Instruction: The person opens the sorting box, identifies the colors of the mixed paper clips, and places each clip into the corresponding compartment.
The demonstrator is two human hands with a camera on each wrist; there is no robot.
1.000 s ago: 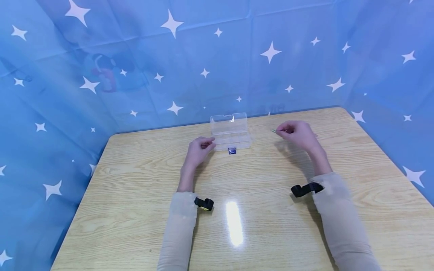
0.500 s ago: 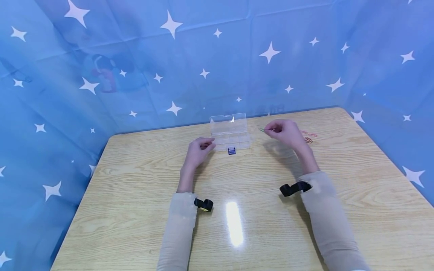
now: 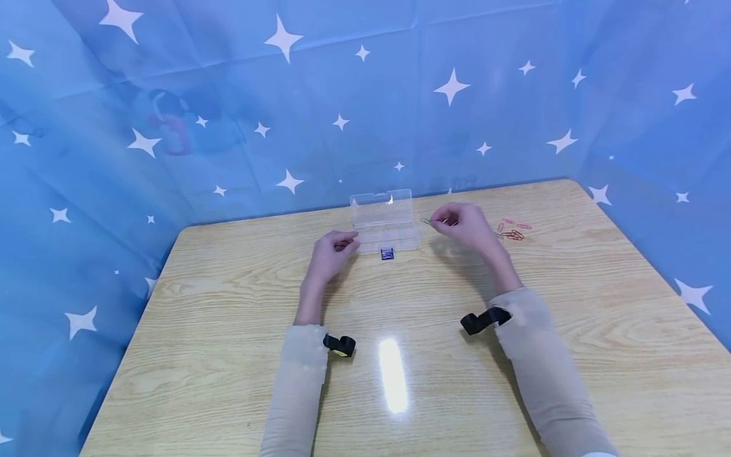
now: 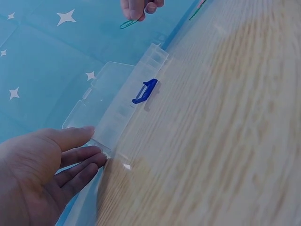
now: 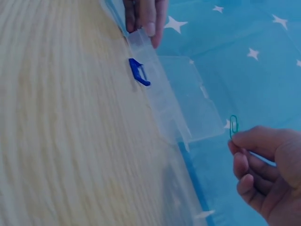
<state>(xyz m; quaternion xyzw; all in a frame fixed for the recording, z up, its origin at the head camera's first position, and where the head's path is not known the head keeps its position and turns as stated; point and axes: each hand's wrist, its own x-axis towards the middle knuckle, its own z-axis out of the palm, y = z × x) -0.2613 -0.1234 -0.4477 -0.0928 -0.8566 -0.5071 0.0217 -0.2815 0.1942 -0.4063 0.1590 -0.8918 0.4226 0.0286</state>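
Note:
A clear plastic compartment box (image 3: 386,223) with a blue latch (image 3: 388,254) stands open on the wooden table (image 3: 400,330). My left hand (image 3: 332,249) rests against the box's left end, fingers touching its corner (image 4: 101,149). To the right of the box, my right hand (image 3: 461,222) pinches a green paper clip (image 3: 426,221) in the air. In the right wrist view the clip (image 5: 233,126) stands upright above my fingertips, near the open lid (image 5: 193,96). The left wrist view shows the clip (image 4: 127,23) hanging from those fingers beyond the box (image 4: 117,106).
A small pile of red and pink paper clips (image 3: 512,231) lies on the table right of my right hand. A blue star-patterned cloth (image 3: 365,95) hangs all around the table's back and sides. Black wrist straps (image 3: 478,320) sit on both sleeves.
My right hand has carried the green clip leftward toward the box, uncovering the pile of clips behind it. The left hand has stayed at the box's end.

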